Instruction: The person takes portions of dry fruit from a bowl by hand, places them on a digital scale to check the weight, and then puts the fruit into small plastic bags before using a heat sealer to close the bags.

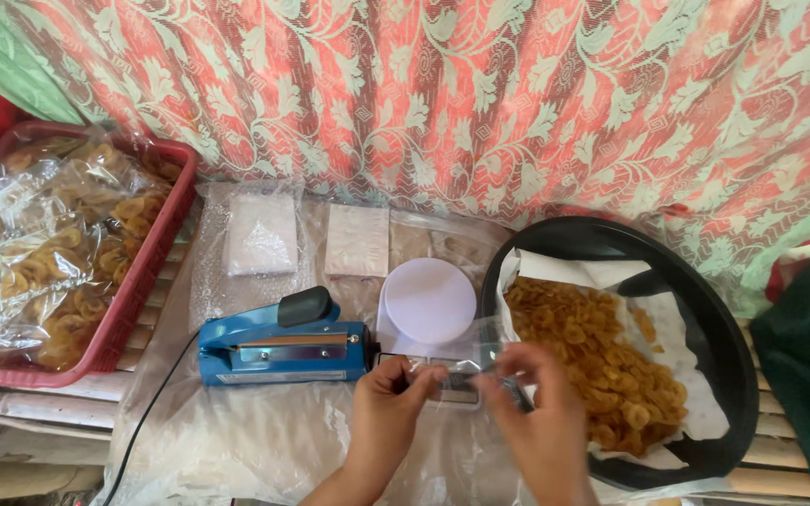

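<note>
while both hands meet over the white scale [427, 305], the left hand [388, 409] and right hand [536, 408] each pinch an edge of a clear plastic bag [452, 361], fingers closed on it. a blue heat sealer [278, 345] sits just left. a black pan [724, 328] of yellow chips [592, 351] lies right, a red tray [147, 272] of bagged chips [39, 262] far left, before a floral curtain [480, 94].

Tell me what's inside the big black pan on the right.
The black pan holds fried golden chips on white paper. The paper hides the pan's bottom.
</note>
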